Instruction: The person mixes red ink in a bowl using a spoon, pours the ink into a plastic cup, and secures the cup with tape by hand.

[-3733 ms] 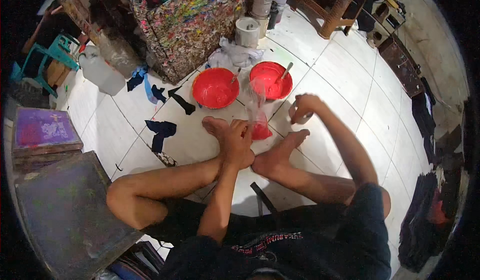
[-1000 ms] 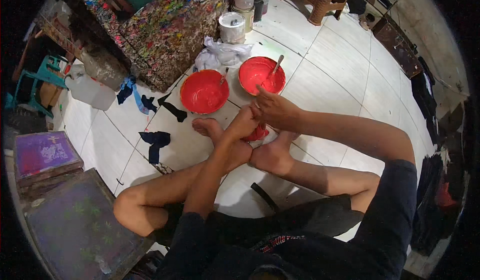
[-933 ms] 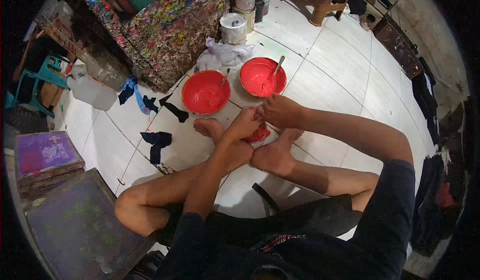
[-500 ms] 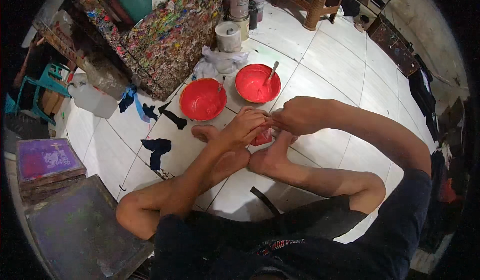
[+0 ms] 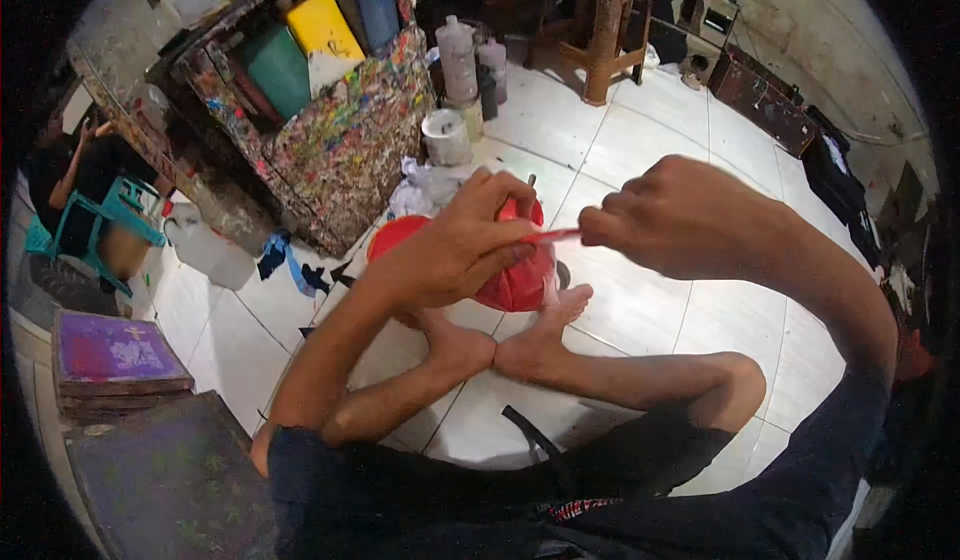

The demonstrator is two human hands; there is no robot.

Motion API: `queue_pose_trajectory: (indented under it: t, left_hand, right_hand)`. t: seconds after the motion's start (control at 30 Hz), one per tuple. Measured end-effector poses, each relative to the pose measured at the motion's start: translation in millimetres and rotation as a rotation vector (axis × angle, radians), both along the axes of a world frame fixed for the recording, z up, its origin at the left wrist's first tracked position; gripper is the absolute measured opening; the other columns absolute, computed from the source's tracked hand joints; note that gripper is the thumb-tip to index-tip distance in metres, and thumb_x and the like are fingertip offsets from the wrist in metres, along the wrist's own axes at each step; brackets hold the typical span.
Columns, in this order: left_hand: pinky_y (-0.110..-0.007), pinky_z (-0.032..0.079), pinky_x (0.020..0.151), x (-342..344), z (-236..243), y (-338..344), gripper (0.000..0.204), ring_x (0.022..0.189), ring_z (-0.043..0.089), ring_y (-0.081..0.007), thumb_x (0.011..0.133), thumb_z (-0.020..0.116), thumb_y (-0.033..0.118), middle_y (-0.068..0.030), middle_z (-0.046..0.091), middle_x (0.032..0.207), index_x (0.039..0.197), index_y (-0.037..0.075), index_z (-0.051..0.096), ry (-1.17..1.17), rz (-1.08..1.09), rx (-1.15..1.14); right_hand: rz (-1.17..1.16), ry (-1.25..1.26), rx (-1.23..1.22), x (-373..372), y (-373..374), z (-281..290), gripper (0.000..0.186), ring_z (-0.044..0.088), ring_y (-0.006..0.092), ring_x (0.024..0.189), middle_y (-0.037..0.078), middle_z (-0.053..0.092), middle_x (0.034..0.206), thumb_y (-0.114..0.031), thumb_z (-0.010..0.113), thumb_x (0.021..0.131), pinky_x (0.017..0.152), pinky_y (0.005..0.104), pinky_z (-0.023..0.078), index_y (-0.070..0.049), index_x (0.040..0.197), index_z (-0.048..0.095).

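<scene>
My left hand [image 5: 465, 245] is closed around the neck of a plastic bag [image 5: 512, 288] that bulges with something red and thick, like paint. The bag hangs above the floor, just over my bare feet. My right hand [image 5: 675, 222] is a fist on the far end of the bag's neck, which stretches as a thin reddish strip between both hands. Behind my left wrist shows part of a bowl of red paint [image 5: 392, 235]. A second red bowl [image 5: 538, 214] with a spoon handle is mostly hidden behind the bag and my left hand.
Beyond the bowls stand a paint-crusted cabinet [image 5: 345, 145], a white tub [image 5: 446, 138] and several bottles. At left are a jug [image 5: 205, 245], stacked frames [image 5: 120, 355] and a person seated on a teal stool [image 5: 125, 215]. A wooden stool [image 5: 605, 45] stands at the back.
Both hands have risen with the bag from between my feet. My right hand has moved away to the right, drawing the bag's neck out. The view has tilted up.
</scene>
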State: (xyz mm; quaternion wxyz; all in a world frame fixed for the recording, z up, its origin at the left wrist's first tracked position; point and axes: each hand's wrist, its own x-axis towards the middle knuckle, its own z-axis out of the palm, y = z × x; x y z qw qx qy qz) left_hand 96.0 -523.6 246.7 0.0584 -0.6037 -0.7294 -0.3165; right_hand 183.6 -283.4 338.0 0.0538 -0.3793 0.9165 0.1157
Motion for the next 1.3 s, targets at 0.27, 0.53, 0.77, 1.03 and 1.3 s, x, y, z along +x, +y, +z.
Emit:
queue_pose_trajectory:
  t: [0.27, 0.53, 0.77, 1.03, 1.3]
  left_hand:
    - [-0.035, 0.05, 0.072, 15, 187, 41, 0.016, 0.08, 0.062, -0.0277, 0.088, 0.064, 0.012, -0.0127, 0.06, 0.091, 0.099, -0.001, 0.067, 0.341, -0.234, -0.006]
    - [-0.03, 0.047, 0.059, -3, 181, 103, 0.019, 0.063, 0.061, -0.0163, 0.086, 0.072, 0.018, -0.0106, 0.064, 0.07, 0.09, 0.0, 0.071, 0.214, -0.127, 0.037]
    - [-0.043, 0.049, 0.067, -83, 79, 102, 0.024, 0.073, 0.063, -0.0371, 0.082, 0.068, 0.024, -0.0177, 0.066, 0.078, 0.084, 0.001, 0.071, 0.368, 0.124, -0.096]
    - [-0.038, 0.046, 0.068, -51, -106, 37, 0.021, 0.074, 0.06, -0.0285, 0.09, 0.063, 0.016, -0.0177, 0.058, 0.079, 0.086, -0.004, 0.063, -0.189, 0.316, -0.067]
    - [-0.033, 0.05, 0.083, -10, -252, 7, 0.021, 0.091, 0.065, -0.023, 0.095, 0.061, 0.016, -0.0139, 0.066, 0.097, 0.106, -0.002, 0.066, -0.662, 0.47, 0.059]
  right_hand:
    - [0.342, 1.226, -0.243, 9, 73, 66, 0.022, 0.061, 0.0197, 0.067, 0.003, 0.059, 0.074, -0.025, 0.071, 0.08, 0.057, 0.0308, 0.047, -0.009, 0.092, 0.062]
    - [-0.211, 0.766, -2.056, -117, -97, -56, 0.021, 0.058, 0.0203, 0.092, 0.009, 0.057, 0.107, -0.015, 0.045, 0.103, 0.08, 0.0327, 0.049, -0.001, 0.119, 0.047]
    - [-0.535, 0.425, -2.406, -108, -120, -132, 0.021, 0.048, 0.0086, 0.055, 0.002, 0.055, 0.072, -0.024, 0.048, 0.103, 0.05, 0.028, 0.041, -0.005, 0.095, 0.054]
    - [-0.848, -0.103, -1.131, -60, -34, -220, 0.026, 0.07, 0.032, 0.075, 0.021, 0.069, 0.078, -0.026, 0.062, 0.088, 0.069, 0.0415, 0.054, -0.002, 0.091, 0.072]
    - [-1.1, -0.399, -1.377, -18, -68, -314, 0.039, 0.069, 0.0354, 0.091, 0.021, 0.071, 0.092, -0.041, 0.071, 0.08, 0.091, 0.0486, 0.047, -0.009, 0.101, 0.075]
